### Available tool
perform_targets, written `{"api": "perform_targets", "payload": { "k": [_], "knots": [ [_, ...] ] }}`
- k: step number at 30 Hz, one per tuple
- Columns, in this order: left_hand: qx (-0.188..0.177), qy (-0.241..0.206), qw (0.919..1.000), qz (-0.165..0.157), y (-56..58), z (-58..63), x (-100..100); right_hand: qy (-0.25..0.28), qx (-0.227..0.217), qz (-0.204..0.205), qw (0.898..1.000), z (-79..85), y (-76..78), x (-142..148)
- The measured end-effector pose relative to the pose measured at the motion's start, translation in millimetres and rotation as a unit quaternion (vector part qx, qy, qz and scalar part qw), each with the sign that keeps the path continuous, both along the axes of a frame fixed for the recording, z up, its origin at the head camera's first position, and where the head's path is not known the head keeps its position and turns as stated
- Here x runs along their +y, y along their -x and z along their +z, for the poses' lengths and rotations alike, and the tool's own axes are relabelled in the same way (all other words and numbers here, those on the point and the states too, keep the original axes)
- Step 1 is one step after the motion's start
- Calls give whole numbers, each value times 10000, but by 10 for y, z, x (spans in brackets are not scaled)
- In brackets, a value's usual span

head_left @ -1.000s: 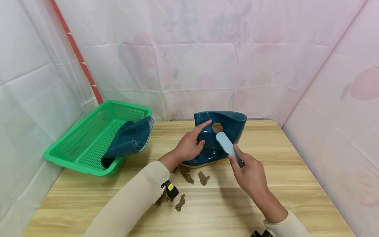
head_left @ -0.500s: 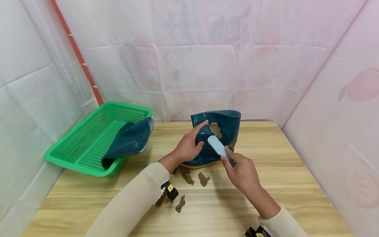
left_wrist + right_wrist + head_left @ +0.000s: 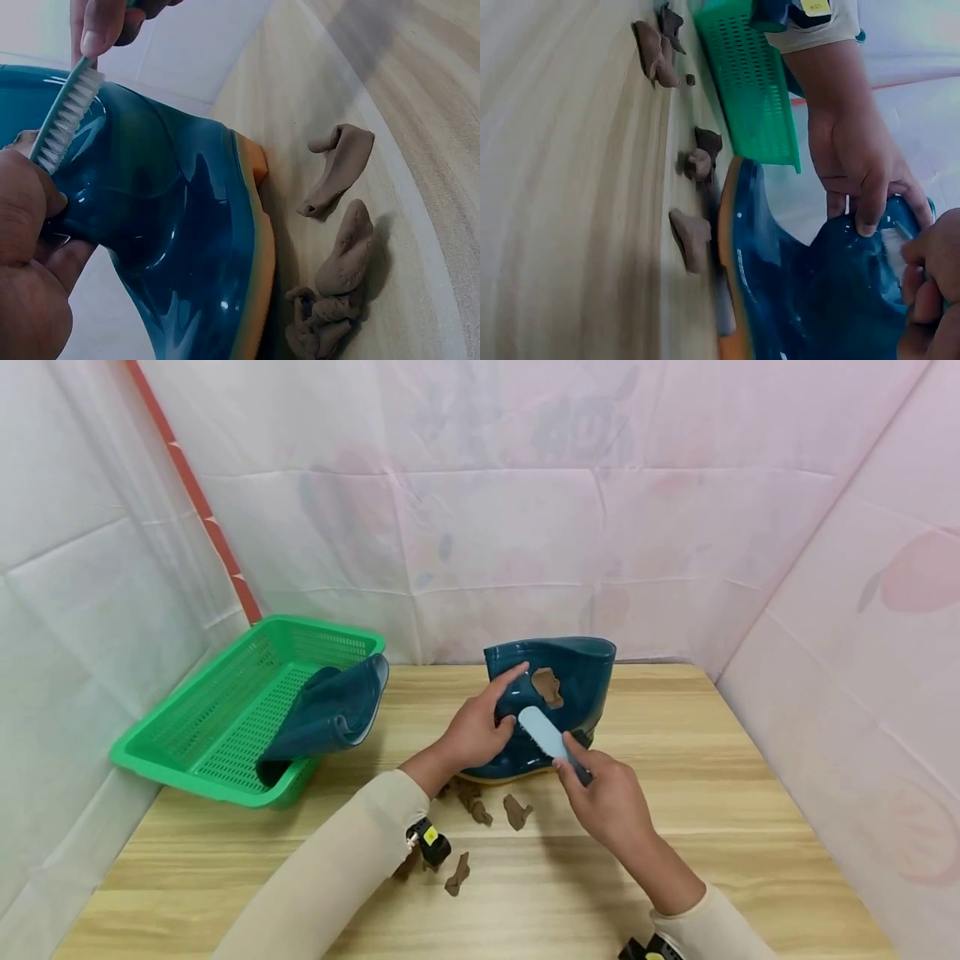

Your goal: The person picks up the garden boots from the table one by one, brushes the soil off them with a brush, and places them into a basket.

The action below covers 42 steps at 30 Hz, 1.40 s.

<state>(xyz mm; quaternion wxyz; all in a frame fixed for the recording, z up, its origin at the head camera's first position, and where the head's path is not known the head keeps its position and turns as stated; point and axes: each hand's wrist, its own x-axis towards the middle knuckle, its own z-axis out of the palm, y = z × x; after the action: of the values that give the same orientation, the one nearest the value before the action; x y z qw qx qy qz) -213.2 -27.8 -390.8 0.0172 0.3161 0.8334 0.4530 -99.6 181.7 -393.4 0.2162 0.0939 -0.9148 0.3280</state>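
Note:
A dark teal rubber boot [image 3: 577, 681] stands on the table with its yellowish sole down, toe to the left. My left hand [image 3: 477, 731] grips the front of its shaft, thumb and index finger on the near side. A brown clay-like patch [image 3: 547, 687] clings to the shaft. My right hand [image 3: 611, 797] holds a scrub brush [image 3: 542, 732] by its dark handle. In the left wrist view the brush's white bristles [image 3: 71, 120] face the boot just by the left hand; whether they touch is hard to tell.
A green perforated basket [image 3: 217, 727] stands at the left, with a second teal boot [image 3: 330, 706] leaning over its rim. Several brown clay-like lumps [image 3: 517, 812] lie on the wooden table [image 3: 750, 827] in front of the boot. White curtains [image 3: 510, 527] hang behind and at both sides.
My right hand and the brush have moved left and a little down along the boot. The shaft has shifted slightly left, and more of the brown patch shows. My left hand stays nearly still.

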Motion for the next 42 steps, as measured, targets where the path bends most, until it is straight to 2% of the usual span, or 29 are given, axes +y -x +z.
{"api": "perform_targets", "payload": {
  "k": [2, 4, 6, 8, 11, 13, 15, 18, 20, 22, 24, 26, 28, 32, 34, 36, 38, 39, 42],
  "knots": [
    [43, -34, 10000, -46, 5, 10, 4, 116, 360, -74, 9993, 61, 9, 27],
    [87, -42, 9999, -78, 9, 18, 10, 223, 794, -328, 9961, 130, 44, 62],
    [127, -36, 9999, -89, 11, 21, 14, 267, 1048, -577, 9925, 163, 84, 85],
    [138, -23, 9999, -55, 10, 21, 13, 147, 874, -589, 9943, 141, 107, 84],
    [61, 5, 10000, 25, 3, 11, 4, -132, 199, -241, 9994, 57, 82, 47],
    [-19, 19, 10000, 27, -2, 4, -1, -163, -64, -46, 9998, 20, 49, 33],
    [-42, 24, 10000, 2, -1, 0, -5, -45, 170, -62, 9998, 34, 31, 36],
    [54, -25, 10000, -31, 13, 10, 5, 100, 952, -392, 9946, 111, 66, 80],
    [133, -51, 9999, -14, 21, 17, 13, 41, 1230, -572, 9907, 147, 101, 100],
    [169, -56, 9998, 15, 18, 15, 18, -167, 1066, -569, 9925, 133, 110, 97],
    [117, -28, 9999, 34, 11, 5, 18, -410, 742, -377, 9957, 89, 91, 78],
    [32, 7, 10000, 26, 5, -2, 15, -551, 611, -190, 9964, 49, 68, 68],
    [-26, 22, 10000, -9, 5, -3, 12, -465, 787, -248, 9955, 54, 58, 73],
    [32, -64, 10000, -36, 16, 15, 20, -216, 1346, -703, 9882, 120, 107, 113],
    [77, -97, 9999, 13, 13, 14, 17, -334, 1163, -629, 9907, 107, 119, 107],
    [24, -44, 10000, 58, 3, 3, 9, -563, 817, -419, 9942, 67, 103, 88],
    [-48, 38, 10000, 66, -5, -12, 4, -580, 647, -207, 9960, 45, 73, 75],
    [-65, 55, 10000, 48, -6, -16, 2, -508, 678, -197, 9962, 49, 68, 76],
    [-33, 17, 10000, -4, 4, -12, 11, -143, 1136, -466, 9923, 123, 90, 108]
  ]
}}
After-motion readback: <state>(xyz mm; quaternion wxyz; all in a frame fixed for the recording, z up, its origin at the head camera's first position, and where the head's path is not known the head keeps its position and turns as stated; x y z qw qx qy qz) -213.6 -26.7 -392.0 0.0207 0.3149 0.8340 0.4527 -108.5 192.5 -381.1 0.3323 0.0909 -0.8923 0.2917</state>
